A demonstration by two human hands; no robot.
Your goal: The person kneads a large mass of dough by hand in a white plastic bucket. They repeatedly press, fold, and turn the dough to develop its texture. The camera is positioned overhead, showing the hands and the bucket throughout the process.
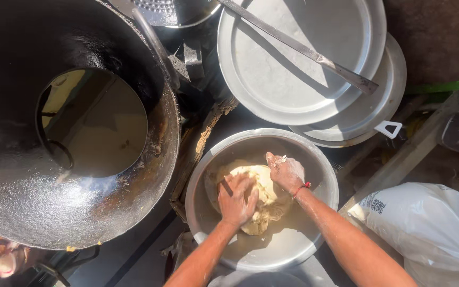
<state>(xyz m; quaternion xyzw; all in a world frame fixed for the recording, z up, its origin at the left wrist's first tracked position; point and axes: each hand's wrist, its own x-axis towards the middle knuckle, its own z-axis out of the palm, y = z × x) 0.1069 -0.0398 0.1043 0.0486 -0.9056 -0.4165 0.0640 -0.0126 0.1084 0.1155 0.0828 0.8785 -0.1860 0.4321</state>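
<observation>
Both hands press into the dough (261, 196) in the bowl (314, 159): left hand (236, 199) fisted, knuckles down; right hand (285, 171) cupped over its far edge, steadying it. Wok (22, 191) sits left of the bowl.

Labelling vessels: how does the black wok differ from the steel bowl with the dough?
The black wok is dark, larger and holds a pool of oil; the steel bowl is shiny, smaller and holds pale dough, with both hands in it. Both are round and open-topped.

dark floor (134, 260) carrying big black wok (17, 175), metal basin (293, 244), stacked round metal trays (293, 79), white plastic bag (431, 228), wood piece (203, 143).
</observation>
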